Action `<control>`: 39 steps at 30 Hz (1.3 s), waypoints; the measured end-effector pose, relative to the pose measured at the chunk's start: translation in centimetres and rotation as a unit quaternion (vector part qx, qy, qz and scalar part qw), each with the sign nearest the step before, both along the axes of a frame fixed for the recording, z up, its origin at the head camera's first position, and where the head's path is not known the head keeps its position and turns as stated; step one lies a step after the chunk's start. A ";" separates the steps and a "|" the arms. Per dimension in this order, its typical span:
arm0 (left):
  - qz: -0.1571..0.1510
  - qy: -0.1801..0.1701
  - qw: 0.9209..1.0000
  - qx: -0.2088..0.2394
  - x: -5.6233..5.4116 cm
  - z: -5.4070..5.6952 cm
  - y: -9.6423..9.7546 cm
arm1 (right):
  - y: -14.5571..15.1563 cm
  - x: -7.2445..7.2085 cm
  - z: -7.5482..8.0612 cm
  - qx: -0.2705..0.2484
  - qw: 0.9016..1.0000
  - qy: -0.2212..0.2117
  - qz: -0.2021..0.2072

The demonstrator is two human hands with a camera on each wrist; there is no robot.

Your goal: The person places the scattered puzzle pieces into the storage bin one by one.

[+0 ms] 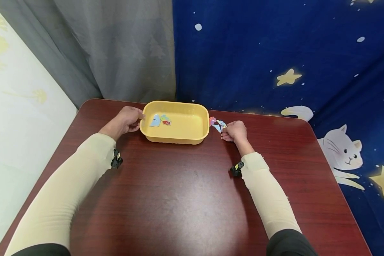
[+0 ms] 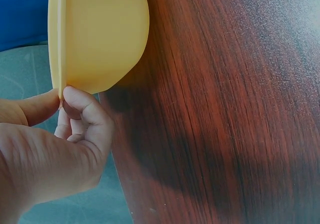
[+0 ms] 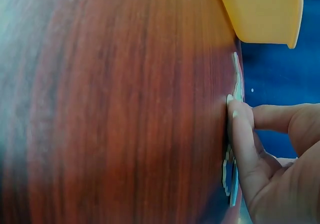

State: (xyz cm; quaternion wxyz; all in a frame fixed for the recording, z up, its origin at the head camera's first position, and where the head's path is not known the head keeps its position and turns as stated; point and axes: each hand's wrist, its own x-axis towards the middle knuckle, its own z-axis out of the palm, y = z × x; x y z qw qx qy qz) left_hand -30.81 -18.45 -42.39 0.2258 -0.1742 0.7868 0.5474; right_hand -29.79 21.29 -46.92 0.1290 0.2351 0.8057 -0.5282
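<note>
A yellow plastic basin stands near the table's far edge. Its left rim is pinched between the thumb and fingers of my left hand, and the left wrist view shows that grip closely. Inside the basin lie a light-blue cutout and a cutout with green and red on it. Beyond the basin's right side, my right hand pinches at thin, flat cutouts with blue and white on them. A pink-red cutout lies beside the basin wall. The right wrist view shows these pieces nearly edge-on, partly hidden by the fingers.
The brown wooden table stretches toward me. Behind it hang a grey curtain and a dark-blue cloth with stars and a cat. A pale wall stands to the left.
</note>
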 end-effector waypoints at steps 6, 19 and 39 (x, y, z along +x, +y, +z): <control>0.001 -0.001 1.000 0.002 0.0 -0.1 -0.1 | -0.6 -0.4 0.1 0.084 0.996 -0.019 0.000; 0.004 -0.003 1.000 0.000 0.0 0.0 0.0 | -0.4 -0.5 0.3 0.015 1.000 -0.013 -0.009; 0.002 0.000 1.000 0.002 0.0 0.1 0.0 | 1.0 -0.6 1.4 -0.014 0.999 0.018 -0.029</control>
